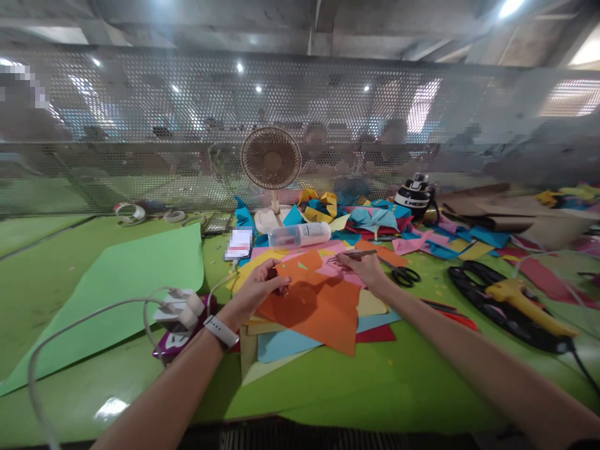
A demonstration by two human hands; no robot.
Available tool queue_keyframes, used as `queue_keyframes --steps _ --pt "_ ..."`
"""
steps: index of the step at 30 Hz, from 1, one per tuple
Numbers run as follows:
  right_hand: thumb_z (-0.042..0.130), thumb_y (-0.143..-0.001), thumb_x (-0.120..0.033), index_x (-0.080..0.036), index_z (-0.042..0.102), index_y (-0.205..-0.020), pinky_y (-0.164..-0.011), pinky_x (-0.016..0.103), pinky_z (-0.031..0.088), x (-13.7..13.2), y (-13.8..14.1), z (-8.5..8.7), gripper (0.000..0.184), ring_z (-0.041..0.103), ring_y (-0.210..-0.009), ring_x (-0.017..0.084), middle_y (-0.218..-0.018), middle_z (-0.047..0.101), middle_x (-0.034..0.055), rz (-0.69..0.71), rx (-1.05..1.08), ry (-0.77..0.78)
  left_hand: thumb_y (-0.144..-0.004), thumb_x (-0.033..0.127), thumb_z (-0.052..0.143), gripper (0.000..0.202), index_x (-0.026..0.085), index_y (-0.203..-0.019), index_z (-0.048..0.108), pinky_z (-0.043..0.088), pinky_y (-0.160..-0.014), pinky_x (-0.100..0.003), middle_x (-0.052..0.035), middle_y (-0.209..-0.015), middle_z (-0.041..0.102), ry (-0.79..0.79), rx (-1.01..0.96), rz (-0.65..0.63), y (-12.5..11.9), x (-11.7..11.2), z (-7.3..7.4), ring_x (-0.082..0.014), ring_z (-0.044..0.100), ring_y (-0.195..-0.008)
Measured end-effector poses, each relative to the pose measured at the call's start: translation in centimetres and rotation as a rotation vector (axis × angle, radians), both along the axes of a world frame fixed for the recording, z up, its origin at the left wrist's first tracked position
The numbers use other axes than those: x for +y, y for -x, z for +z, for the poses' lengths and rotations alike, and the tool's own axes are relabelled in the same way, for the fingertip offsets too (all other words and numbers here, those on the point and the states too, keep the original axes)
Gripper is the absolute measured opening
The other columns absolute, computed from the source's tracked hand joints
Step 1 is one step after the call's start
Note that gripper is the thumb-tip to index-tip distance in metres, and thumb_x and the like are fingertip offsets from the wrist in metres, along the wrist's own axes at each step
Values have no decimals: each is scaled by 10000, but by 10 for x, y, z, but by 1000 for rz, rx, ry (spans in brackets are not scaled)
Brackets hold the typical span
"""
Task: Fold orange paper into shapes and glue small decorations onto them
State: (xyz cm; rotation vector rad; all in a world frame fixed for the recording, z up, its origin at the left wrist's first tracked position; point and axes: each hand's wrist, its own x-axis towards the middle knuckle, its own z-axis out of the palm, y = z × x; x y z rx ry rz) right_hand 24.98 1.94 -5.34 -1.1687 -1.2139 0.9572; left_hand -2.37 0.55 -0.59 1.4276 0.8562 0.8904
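My left hand (257,289), with a white watch on its wrist, is closed around a small dark object I cannot make out at the left edge of an orange paper sheet (319,306). My right hand (364,267) pinches a thin pen-like stick (352,255) above the sheet's far corner. The orange sheet lies on top of a stack of pink, yellow and blue papers (285,342) on the green table (328,394).
Black scissors (403,273) lie just right of my right hand. A yellow glue gun (527,300) rests on a black tray at the right. A clear bottle (300,234), a small fan (270,159), a phone (238,245), a large green sheet (117,287) and white chargers (180,309) are around.
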Motion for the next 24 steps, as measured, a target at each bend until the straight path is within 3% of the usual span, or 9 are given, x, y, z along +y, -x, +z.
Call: queue_keyframes --steps 10,19,24 --pt "761 -598 -511 -154 733 -772 -692 381 587 1 3 -3 398 708 -755 278 -789 743 96 0 28 -5 -721 234 704 312 149 -942 501 415 -543 -190 31 -629 602 -5 -4 -38 1 2 -3 -84 542 -540" --pt "769 -589 -499 -145 726 -760 -701 381 584 1 5 -4 395 710 -713 251 -751 740 98 -20 77 -20 -699 239 720 354 156 -964 501 391 -520 -187 44 -603 601 15 11 3 -1 -2 1 -83 539 -513" --pt "771 -601 -482 -133 724 -746 -647 363 582 0 3 3 381 702 -674 239 -719 734 99 -55 76 -50 -691 242 726 344 166 -927 488 403 -525 -193 38 -607 610 13 18 -1 0 0 -2 -88 550 -512"
